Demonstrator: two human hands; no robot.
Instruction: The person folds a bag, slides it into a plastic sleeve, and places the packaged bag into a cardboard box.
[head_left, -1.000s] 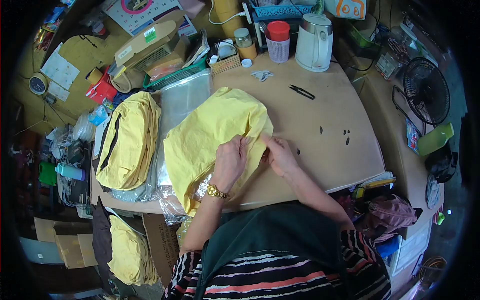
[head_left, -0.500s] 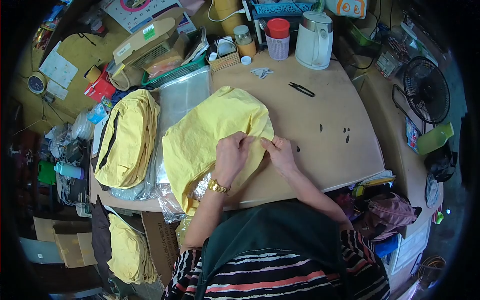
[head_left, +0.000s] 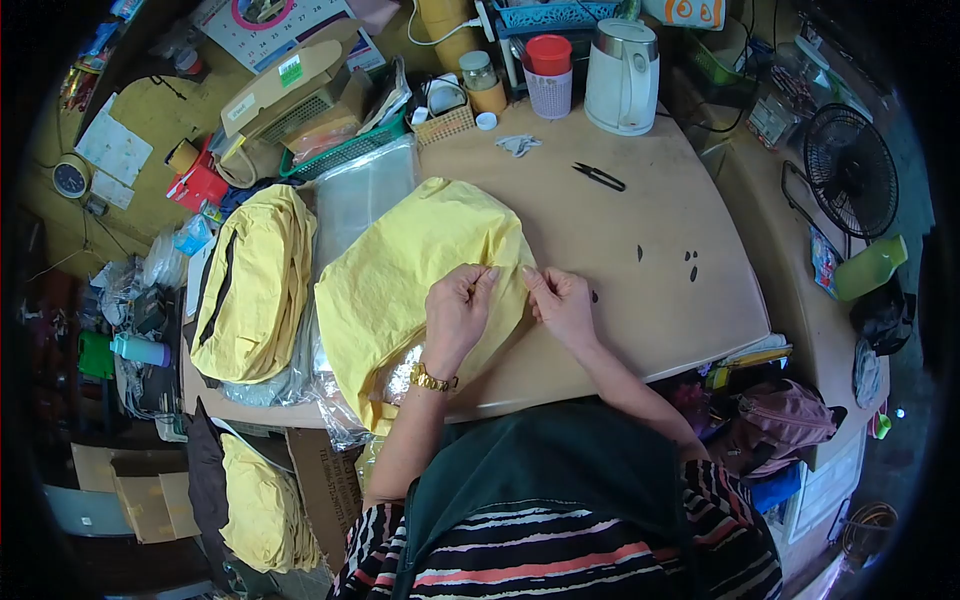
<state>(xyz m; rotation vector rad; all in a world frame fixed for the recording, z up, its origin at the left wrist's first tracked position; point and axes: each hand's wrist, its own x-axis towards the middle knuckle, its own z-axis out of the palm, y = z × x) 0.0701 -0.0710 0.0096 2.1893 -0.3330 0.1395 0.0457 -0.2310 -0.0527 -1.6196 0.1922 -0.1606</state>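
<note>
A crumpled yellow fabric bag (head_left: 415, 245) lies on the table in front of me, with a shiny silvery patch showing near its lower edge. My left hand (head_left: 457, 312), with a gold watch (head_left: 430, 378) on the wrist, pinches the bag's right part between thumb and fingers. Close beside it, my right hand (head_left: 562, 308) is closed in a pinch at the bag's right edge. Whatever small detail sits between the fingertips is too fine to make out. Black thread snips (head_left: 598, 177) rest on the table beyond my right hand.
To the left is a stack of yellow bags (head_left: 258, 285) with a black zipper, beside clear plastic sleeves (head_left: 370, 195). A white kettle (head_left: 621, 80), a purple cup (head_left: 548, 92) and a green basket (head_left: 345, 150) line the back. Small dark pieces (head_left: 693, 272) dot the right side.
The bag's right edge has shifted slightly left and flattened. My hands have drawn a little apart while staying pinched at it. The whole view has shifted slightly.
</note>
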